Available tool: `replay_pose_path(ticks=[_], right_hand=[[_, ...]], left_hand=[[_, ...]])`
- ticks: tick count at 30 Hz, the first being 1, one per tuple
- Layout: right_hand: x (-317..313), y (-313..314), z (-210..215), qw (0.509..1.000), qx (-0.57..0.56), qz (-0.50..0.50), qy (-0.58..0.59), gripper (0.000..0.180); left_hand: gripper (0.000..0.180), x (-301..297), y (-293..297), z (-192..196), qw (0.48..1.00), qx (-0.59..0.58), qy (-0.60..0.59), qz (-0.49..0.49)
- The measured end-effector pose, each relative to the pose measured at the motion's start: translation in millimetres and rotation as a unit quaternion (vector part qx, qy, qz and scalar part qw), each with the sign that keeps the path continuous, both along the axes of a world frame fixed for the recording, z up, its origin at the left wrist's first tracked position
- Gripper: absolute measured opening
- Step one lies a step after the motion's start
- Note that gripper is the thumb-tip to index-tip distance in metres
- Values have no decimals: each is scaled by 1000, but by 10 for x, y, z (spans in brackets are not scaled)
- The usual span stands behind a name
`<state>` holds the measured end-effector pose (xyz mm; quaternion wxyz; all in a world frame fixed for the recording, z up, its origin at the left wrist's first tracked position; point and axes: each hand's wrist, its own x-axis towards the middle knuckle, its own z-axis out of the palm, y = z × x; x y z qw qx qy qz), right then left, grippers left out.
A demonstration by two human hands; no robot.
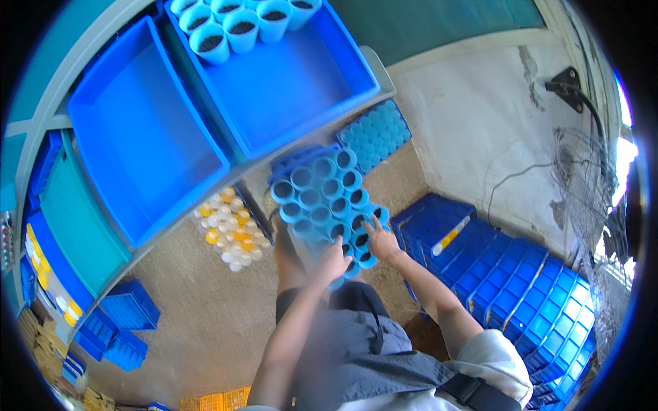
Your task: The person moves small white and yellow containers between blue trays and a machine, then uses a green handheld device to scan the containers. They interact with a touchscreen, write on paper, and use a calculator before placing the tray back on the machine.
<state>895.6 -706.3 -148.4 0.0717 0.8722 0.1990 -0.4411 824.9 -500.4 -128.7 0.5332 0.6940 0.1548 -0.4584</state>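
A group of light blue cups [320, 216] stands close together in front of my body, with open mouths upward. Several of those on the right have dark insides. My left hand [334, 259] is at the near edge of the group, its fingers closed over the rims of cups there. To its right, my right hand [382, 241] grips cup rims at the group's right edge, fingertips reaching into the mouths. What lies under the cups is mostly hidden.
A large blue tray [295, 89] holds light blue cups of dark granules [242, 29] at its far end. Another blue tray [147, 144] lies to its left. Stacked blue crates [507, 274] stand at right. A crate of light blue cups [375, 135] and white-and-yellow containers [232, 229] sit lower.
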Motion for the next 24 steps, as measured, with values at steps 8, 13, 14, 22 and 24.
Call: replay_pose_path(ticks=[8,13,14,22,24], right_hand=[[1858,1755,1269,899,437,-2,-6,41],[3634,3558,1112,799,508,77,-313,64],[3888,3832,982,815,470,58,-334,75],[4660,4452,502,902,294,196,-247,97],[4447,4240,614,897,335,164,-238,87]], left_hand=[[41,2222,2674,833,721,267,-553,321],[87,3505,3285,790,770,475,-341,257],[96,3695,3353,742,810,473,-258,231],[68,3906,3520,356,823,420,-298,241],[72,3690,3434,494,809,417,-343,233]])
